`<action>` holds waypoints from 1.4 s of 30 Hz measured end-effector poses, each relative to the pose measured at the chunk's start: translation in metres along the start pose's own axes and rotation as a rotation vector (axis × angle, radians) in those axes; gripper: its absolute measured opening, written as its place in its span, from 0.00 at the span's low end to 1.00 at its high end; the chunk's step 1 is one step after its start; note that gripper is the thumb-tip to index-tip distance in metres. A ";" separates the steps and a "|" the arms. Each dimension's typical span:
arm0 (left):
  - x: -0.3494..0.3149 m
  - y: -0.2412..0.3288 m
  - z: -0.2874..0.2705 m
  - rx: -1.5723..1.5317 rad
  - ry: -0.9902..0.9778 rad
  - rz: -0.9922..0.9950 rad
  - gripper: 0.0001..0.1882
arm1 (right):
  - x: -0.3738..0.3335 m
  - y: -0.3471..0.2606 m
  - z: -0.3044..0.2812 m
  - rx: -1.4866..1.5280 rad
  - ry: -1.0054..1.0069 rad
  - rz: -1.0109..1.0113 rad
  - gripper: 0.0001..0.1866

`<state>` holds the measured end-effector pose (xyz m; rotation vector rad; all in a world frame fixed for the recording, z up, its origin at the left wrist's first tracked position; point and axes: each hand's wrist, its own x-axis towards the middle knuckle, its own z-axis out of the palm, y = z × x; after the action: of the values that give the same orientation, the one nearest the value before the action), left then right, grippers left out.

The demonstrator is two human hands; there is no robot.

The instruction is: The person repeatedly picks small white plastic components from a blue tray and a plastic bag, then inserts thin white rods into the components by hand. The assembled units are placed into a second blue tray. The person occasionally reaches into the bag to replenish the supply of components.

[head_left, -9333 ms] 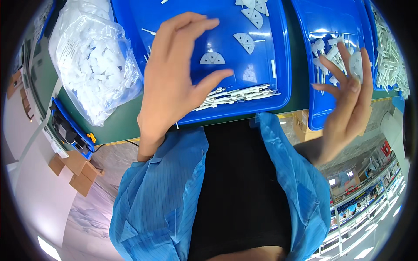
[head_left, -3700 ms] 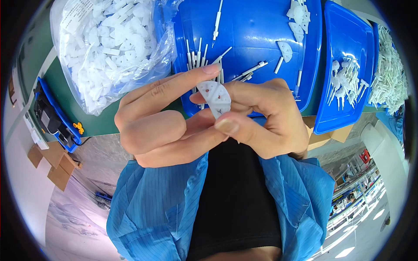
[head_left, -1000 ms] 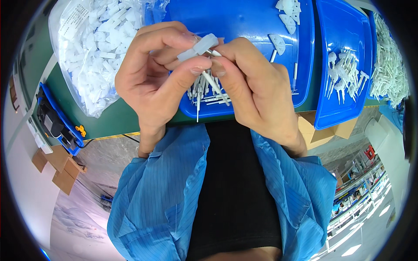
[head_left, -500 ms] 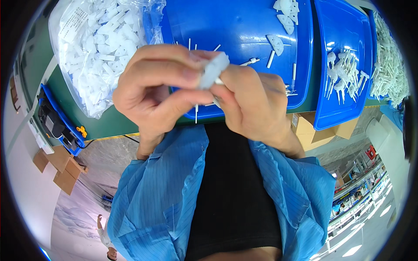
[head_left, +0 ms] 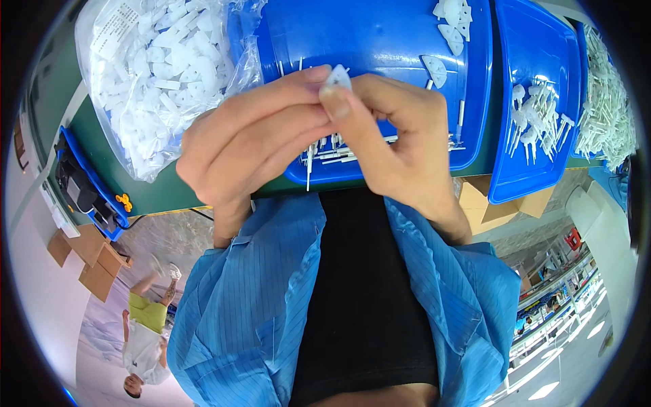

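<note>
Plate (head_left: 341, 76) held above tray (head_left: 380, 37): right hand (head_left: 397, 146) pinches it, thumb on top; left hand (head_left: 254, 139) has fingertips against it, thumb hidden, grip uncertain. Half a second ago edge-on; now turned face toward camera, mostly covered, so underside can't be checked.

Open room beyond the hands (head_left: 251, 139), crowding at both sides
Passage lies open across the bare upper middle of the large blue tray (head_left: 359, 34); the clear bag (head_left: 112, 81) crowds its left edge, fan-shaped white pieces (head_left: 451, 39) its right, and loose rods (head_left: 339, 154) its near end.
</note>
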<state>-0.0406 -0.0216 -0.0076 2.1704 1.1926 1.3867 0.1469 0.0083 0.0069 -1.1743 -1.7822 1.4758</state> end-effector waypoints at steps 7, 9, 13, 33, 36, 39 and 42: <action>-0.020 -0.001 0.005 -0.469 0.362 -0.099 0.19 | 0.016 0.002 -0.011 -0.392 -0.010 -0.224 0.07; -0.020 0.002 0.005 -0.581 0.477 -0.261 0.16 | 0.022 0.016 -0.011 -0.632 -0.040 -0.469 0.10; -0.020 0.000 0.001 -0.616 0.490 -0.463 0.13 | 0.013 0.033 0.006 -0.723 -0.127 -0.569 0.13; -0.007 0.007 0.018 -0.868 0.438 -0.594 0.11 | -0.009 -0.003 0.014 -0.271 0.250 -0.280 0.07; -0.005 0.007 0.020 -0.887 0.419 -0.594 0.11 | -0.007 0.000 0.015 -0.402 0.308 -0.334 0.07; -0.002 0.010 0.023 -0.852 0.408 -0.577 0.10 | -0.010 -0.002 0.014 -0.383 0.283 -0.287 0.07; 0.000 0.009 0.024 -0.887 0.366 -0.531 0.10 | -0.014 -0.014 0.000 -0.217 0.100 -0.084 0.02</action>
<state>-0.0154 -0.0230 -0.0136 0.9508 0.8909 1.6478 0.1501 -0.0043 0.0220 -1.2382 -1.9342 1.1783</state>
